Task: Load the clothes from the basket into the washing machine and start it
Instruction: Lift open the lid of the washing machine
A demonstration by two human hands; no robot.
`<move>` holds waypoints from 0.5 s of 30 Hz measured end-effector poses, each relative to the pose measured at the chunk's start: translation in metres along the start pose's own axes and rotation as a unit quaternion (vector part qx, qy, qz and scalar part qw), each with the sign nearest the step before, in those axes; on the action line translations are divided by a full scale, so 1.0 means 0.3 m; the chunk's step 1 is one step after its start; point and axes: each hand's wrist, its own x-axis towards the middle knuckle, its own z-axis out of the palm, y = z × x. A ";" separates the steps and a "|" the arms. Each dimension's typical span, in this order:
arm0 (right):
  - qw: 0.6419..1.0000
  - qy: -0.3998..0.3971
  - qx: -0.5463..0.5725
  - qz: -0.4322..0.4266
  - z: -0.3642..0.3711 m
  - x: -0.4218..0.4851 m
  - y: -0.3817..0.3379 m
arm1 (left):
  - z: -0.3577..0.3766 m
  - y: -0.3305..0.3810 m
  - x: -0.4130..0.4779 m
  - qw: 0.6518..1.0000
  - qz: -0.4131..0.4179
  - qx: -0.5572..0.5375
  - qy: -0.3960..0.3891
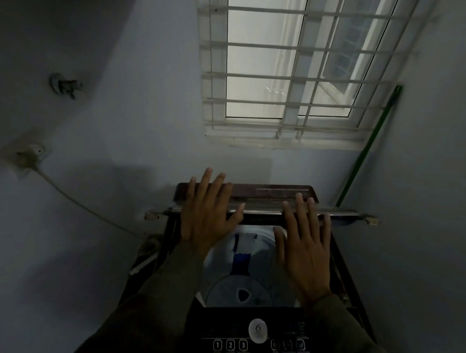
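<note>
A dark top-loading washing machine (355,298) stands below me against the wall. Its folding lid (268,197) is raised at the back and its drum (221,260) lies open, with white and blue fabric (241,261) visible inside. My left hand (207,215) lies flat with straight fingers on the left part of the lid's front edge. My right hand (304,243) lies flat with spread fingers on the right part of that edge. The control panel (257,341) with numbered buttons and a round dial is nearest to me. No basket is in view.
A barred window (287,70) sits in the wall above the machine. A green pole (364,154) leans in the right corner. On the left wall are a tap (65,85) and a socket (28,158) whose cord runs down toward the machine.
</note>
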 end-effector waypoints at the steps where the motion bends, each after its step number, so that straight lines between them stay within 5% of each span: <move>1: 1.000 0.001 0.004 0.000 0.000 0.012 -0.002 | 0.000 -0.006 0.028 1.000 -0.001 -0.003 -0.003; 15: 0.999 -0.021 -0.023 -0.014 0.000 0.320 0.000 | -0.025 -0.029 0.205 0.999 0.000 0.011 -0.041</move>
